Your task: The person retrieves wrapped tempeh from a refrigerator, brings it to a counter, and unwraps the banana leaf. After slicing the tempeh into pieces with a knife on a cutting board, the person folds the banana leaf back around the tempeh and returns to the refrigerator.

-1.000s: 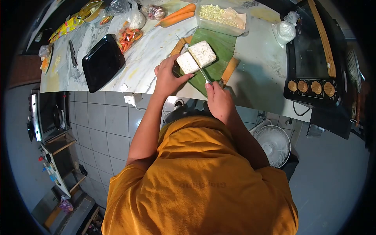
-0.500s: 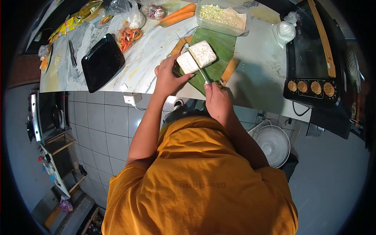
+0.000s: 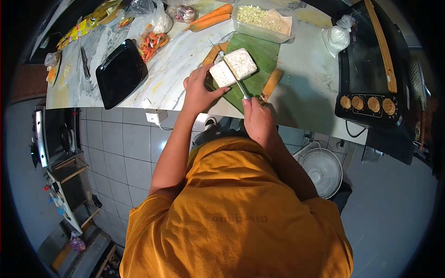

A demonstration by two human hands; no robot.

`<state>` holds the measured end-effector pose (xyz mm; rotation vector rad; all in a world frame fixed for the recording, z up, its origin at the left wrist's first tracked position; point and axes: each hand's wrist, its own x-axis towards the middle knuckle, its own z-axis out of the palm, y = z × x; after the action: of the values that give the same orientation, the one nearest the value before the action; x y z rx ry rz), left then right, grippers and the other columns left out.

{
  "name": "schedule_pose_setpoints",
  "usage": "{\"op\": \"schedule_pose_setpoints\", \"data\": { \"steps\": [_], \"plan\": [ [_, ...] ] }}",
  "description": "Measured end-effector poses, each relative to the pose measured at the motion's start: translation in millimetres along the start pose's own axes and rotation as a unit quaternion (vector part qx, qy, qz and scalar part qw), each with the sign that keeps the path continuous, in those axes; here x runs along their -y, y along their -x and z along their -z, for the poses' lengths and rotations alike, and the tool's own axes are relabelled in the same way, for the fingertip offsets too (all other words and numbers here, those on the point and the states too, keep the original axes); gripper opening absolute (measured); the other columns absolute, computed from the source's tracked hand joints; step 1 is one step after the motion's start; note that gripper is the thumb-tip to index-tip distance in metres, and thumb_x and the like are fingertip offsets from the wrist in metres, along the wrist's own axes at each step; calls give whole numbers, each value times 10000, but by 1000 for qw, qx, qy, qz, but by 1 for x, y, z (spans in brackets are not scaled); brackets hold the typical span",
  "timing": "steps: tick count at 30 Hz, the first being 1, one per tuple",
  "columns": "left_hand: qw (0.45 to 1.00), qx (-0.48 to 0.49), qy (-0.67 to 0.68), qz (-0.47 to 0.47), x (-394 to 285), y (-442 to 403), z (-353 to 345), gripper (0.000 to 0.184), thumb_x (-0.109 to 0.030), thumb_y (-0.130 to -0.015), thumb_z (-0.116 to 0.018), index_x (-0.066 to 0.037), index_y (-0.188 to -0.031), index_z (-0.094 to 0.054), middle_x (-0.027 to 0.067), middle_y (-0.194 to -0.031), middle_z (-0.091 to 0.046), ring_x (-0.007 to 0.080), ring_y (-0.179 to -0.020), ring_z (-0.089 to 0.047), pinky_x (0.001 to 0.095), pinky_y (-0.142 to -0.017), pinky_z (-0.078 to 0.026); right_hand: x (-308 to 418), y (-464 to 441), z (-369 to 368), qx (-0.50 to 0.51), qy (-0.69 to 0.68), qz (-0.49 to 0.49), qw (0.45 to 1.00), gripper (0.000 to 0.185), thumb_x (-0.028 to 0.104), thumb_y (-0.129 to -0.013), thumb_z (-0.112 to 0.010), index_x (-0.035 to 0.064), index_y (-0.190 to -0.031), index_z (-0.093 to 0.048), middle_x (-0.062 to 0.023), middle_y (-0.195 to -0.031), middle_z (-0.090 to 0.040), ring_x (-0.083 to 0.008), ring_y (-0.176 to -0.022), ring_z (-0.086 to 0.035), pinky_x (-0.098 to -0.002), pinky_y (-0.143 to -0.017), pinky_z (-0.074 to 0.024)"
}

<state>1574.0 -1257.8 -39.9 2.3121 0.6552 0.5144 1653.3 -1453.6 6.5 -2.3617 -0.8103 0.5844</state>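
A white, speckled block of tempeh (image 3: 240,64) lies on a green banana leaf (image 3: 262,51) over a wooden cutting board (image 3: 273,82). A dark line parts it into two pieces, and the knife (image 3: 243,91) sits along that line with its blade partly hidden. My right hand (image 3: 259,118) is closed around the knife's handle at the near edge of the board. Thumb and fingers of my left hand (image 3: 200,90) press on the sides of the left tempeh piece (image 3: 222,74).
At left are a black tray (image 3: 121,74) and a second knife (image 3: 85,62). Bagged chillies (image 3: 153,44), carrots (image 3: 211,23) and a plastic tub of chopped pieces (image 3: 259,19) stand behind. A black oven (image 3: 371,83) and a white bag (image 3: 337,34) are at right.
Almost nothing differs. Both hands, the knife and the tempeh hold nearly the same place, with only a slight shift of the whole view.
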Motion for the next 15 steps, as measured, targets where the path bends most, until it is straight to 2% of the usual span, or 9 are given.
{"op": "schedule_pose_setpoints", "data": {
  "steps": [15],
  "plan": [
    [1000,-3,9,-6,-1,0,1,784,-329,-648,-914,-115,-1318,-568,104,-1182,-638,283,-1149,-580,426,-977,-360,2,-1,-3,2,-20,1,1000,358,294,-1055,-467,-25,-935,-574,-288,-820,-661,-497,-831,-638,-557,-735,-503]
  ]
}}
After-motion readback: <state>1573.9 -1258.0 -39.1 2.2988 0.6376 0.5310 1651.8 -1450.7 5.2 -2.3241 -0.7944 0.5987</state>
